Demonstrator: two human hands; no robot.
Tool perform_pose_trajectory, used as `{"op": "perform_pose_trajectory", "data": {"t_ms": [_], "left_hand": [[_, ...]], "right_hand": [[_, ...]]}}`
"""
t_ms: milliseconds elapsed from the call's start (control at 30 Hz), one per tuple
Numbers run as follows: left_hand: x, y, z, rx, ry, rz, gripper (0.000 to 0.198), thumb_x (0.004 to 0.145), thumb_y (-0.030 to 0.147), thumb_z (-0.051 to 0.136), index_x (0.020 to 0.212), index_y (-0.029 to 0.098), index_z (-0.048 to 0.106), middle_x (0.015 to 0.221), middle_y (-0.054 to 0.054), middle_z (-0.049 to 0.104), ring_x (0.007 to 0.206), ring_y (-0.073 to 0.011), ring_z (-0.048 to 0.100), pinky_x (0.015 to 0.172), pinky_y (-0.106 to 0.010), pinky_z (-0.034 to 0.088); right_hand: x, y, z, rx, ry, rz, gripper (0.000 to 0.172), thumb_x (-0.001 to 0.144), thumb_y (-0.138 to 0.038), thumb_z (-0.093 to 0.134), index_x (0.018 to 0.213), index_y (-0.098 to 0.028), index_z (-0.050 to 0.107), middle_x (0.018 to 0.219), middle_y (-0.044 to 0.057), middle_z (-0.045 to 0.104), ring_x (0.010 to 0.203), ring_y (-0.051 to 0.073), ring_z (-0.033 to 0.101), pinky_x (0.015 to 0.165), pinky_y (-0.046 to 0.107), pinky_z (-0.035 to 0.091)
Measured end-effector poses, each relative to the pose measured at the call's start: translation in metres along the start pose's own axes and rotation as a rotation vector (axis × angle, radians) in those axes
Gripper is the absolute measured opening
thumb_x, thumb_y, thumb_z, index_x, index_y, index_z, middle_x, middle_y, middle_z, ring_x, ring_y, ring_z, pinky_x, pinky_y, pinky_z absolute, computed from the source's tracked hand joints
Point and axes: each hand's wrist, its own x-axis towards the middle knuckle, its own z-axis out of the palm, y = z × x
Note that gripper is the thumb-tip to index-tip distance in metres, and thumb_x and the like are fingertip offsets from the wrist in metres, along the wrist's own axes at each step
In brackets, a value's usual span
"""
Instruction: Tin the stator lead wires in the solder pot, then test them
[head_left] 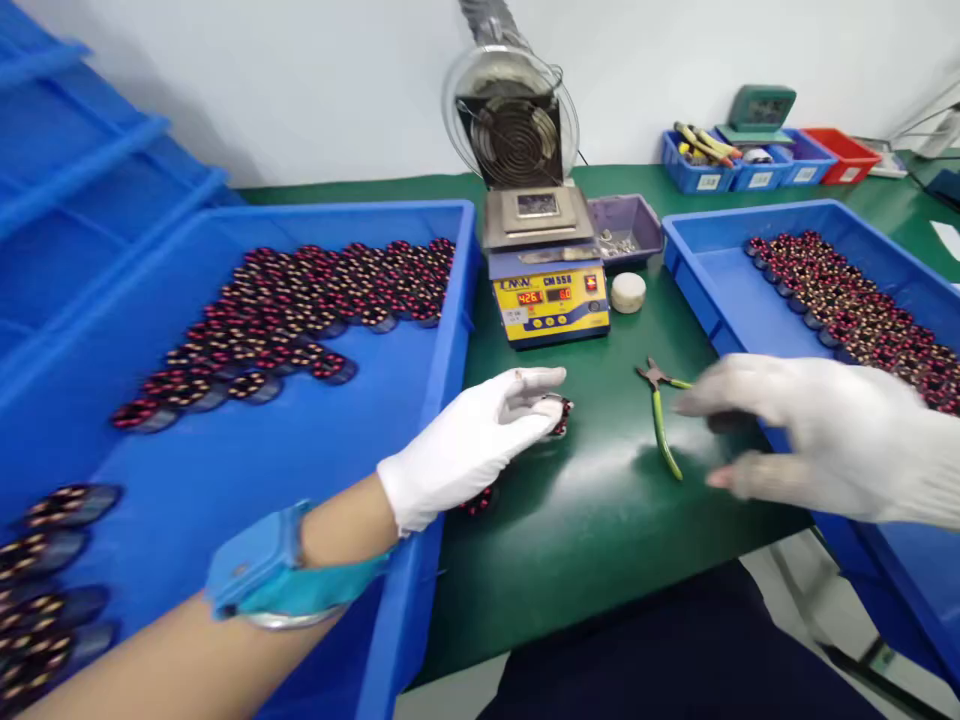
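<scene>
My left hand, in a white glove, reaches over the green bench with its fingers and thumb curled round a small round black part. The glove mostly hides that part. Beneath the wrist, a similar black part with pink dots lies by the tray wall. My right hand, gloved too and smeared by motion, hovers right of the green-handled cutters. Its thumb and fingers are apart. Under the fingers shows a dark patch; whether it is a part or a stain, I cannot make out.
A large blue tray with rows of black parts stands left, another blue tray right. A yellow-fronted machine sits at the back beside a white round tub and a purple bin. Small tool bins line the wall.
</scene>
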Motion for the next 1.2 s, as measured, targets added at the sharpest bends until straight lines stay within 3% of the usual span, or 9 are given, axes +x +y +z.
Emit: {"op": "perform_pose_trajectory", "data": {"t_ms": [100, 167, 300, 367, 533, 700, 833, 1000, 1200], "left_hand": [[-0.002, -0.002, -0.007, -0.433, -0.071, -0.008, 0.059, 0.083, 0.044, 0.067, 0.132, 0.016, 0.050, 0.102, -0.008, 0.068, 0.082, -0.0209, 0.070, 0.081, -0.038, 0.057], [-0.001, -0.004, -0.010, -0.597, -0.059, 0.028, 0.043, 0.083, 0.038, 0.069, 0.119, 0.017, 0.059, 0.100, -0.008, 0.068, 0.085, -0.0206, 0.068, 0.080, -0.037, 0.058], [0.003, -0.004, -0.012, -0.760, -0.019, -0.007, 0.012, 0.083, 0.025, 0.065, 0.091, 0.016, 0.066, 0.099, -0.006, 0.067, 0.094, -0.0223, 0.065, 0.081, -0.037, 0.058], [0.002, -0.001, -0.013, -0.783, -0.032, -0.019, 0.025, 0.076, 0.019, 0.067, 0.101, 0.017, 0.065, 0.106, -0.007, 0.067, 0.093, -0.0226, 0.066, 0.082, -0.038, 0.059], [-0.001, 0.000, -0.012, -0.592, 0.039, 0.039, 0.062, 0.064, 0.011, 0.071, 0.124, 0.020, 0.056, 0.126, -0.008, 0.061, 0.101, -0.0221, 0.064, 0.082, -0.033, 0.057], [0.001, -0.001, -0.006, -0.350, 0.014, 0.111, 0.054, 0.073, 0.019, 0.071, 0.124, 0.019, 0.056, 0.126, -0.009, 0.063, 0.117, -0.0271, 0.060, 0.097, -0.037, 0.052], [0.001, 0.001, -0.002, -0.221, 0.099, 0.075, 0.046, 0.075, 0.028, 0.071, 0.119, 0.019, 0.061, 0.119, -0.007, 0.068, 0.113, -0.0276, 0.063, 0.098, -0.038, 0.052], [-0.004, 0.001, 0.001, -0.103, 0.264, 0.072, 0.059, 0.073, 0.036, 0.072, 0.127, 0.017, 0.059, 0.119, -0.009, 0.069, 0.108, -0.0290, 0.066, 0.093, -0.040, 0.056], [-0.005, -0.001, 0.001, 0.104, 0.429, 0.261, 0.051, 0.075, 0.027, 0.066, 0.124, 0.017, 0.061, 0.137, -0.007, 0.058, 0.128, -0.0262, 0.053, 0.114, -0.038, 0.041]], "right_hand": [[0.064, -0.053, 0.012, -0.052, 0.121, -0.146, 0.058, 0.073, -0.049, 0.071, 0.128, -0.036, 0.058, 0.124, 0.004, 0.061, 0.092, 0.027, 0.065, 0.062, 0.031, 0.048], [0.094, -0.071, 0.023, -0.054, 0.133, -0.201, 0.058, 0.075, -0.057, 0.068, 0.126, -0.031, 0.059, 0.120, 0.006, 0.061, 0.089, 0.026, 0.065, 0.061, 0.031, 0.047], [0.118, -0.072, 0.044, 0.015, 0.146, -0.279, 0.044, 0.080, -0.047, 0.064, 0.119, -0.026, 0.063, 0.114, 0.006, 0.061, 0.088, 0.025, 0.064, 0.057, 0.029, 0.044], [0.119, -0.067, 0.049, 0.032, 0.159, -0.265, 0.042, 0.080, -0.041, 0.064, 0.120, -0.029, 0.063, 0.115, 0.005, 0.060, 0.090, 0.024, 0.065, 0.056, 0.029, 0.043], [0.119, -0.062, 0.049, -0.036, 0.059, -0.318, 0.049, 0.081, -0.034, 0.063, 0.130, -0.030, 0.058, 0.117, 0.006, 0.059, 0.096, 0.027, 0.063, 0.065, 0.032, 0.049], [0.117, -0.063, 0.050, -0.076, 0.077, -0.442, 0.065, 0.083, -0.023, 0.061, 0.145, -0.027, 0.041, 0.119, 0.009, 0.058, 0.102, 0.026, 0.060, 0.075, 0.033, 0.051], [0.112, -0.064, 0.051, 0.007, 0.081, -0.348, 0.071, 0.081, -0.024, 0.062, 0.147, -0.032, 0.038, 0.126, 0.007, 0.057, 0.105, 0.027, 0.061, 0.076, 0.034, 0.053], [0.113, -0.062, 0.057, 0.306, 0.130, -0.127, 0.081, 0.074, -0.024, 0.067, 0.148, -0.034, 0.036, 0.130, 0.006, 0.056, 0.111, 0.030, 0.060, 0.083, 0.039, 0.055], [0.115, -0.061, 0.059, 0.861, -0.141, -0.130, 0.083, 0.069, -0.008, 0.059, 0.148, -0.019, 0.035, 0.109, 0.005, 0.068, 0.095, 0.018, 0.067, 0.084, 0.029, 0.057]]}}
